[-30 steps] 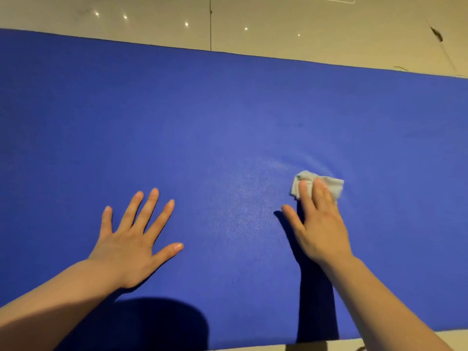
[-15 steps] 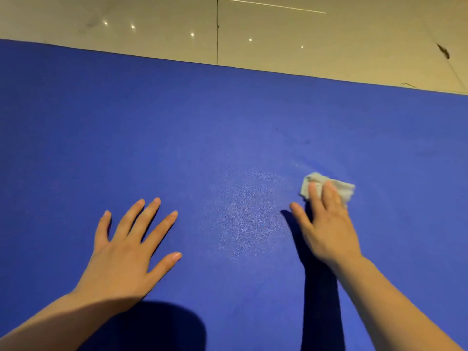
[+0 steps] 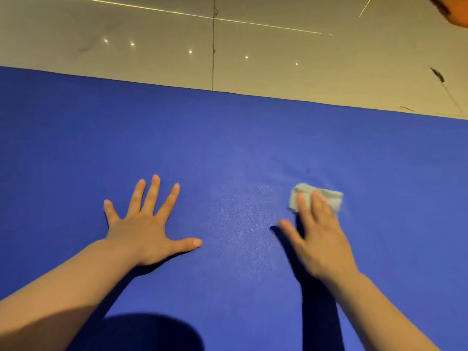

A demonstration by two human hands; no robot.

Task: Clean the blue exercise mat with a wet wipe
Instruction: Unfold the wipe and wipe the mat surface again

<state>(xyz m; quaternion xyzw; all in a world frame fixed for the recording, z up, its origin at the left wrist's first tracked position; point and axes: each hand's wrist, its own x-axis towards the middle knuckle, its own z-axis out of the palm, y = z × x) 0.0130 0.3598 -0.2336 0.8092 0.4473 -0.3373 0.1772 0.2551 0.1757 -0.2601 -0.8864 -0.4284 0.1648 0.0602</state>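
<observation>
The blue exercise mat (image 3: 228, 138) fills most of the view, lying flat on the floor. A small folded pale wet wipe (image 3: 329, 197) lies on it right of centre. My right hand (image 3: 320, 239) presses the wipe down with straight fingers laid over its near part; the thumb sticks out to the left. My left hand (image 3: 147, 224) rests flat on the mat to the left, fingers spread wide. Between the two hands a damp, slightly shiny patch (image 3: 253, 224) shows on the mat.
Beige tiled floor (image 3: 278, 59) with a dark joint line lies beyond the mat's far edge. An orange object (image 3: 455, 8) shows at the top right corner. My head's shadow falls on the mat at the bottom.
The view has tilted up, showing more floor. My left hand has slid forward on the mat. My right hand keeps pressing the wipe and looks blurred by motion.
</observation>
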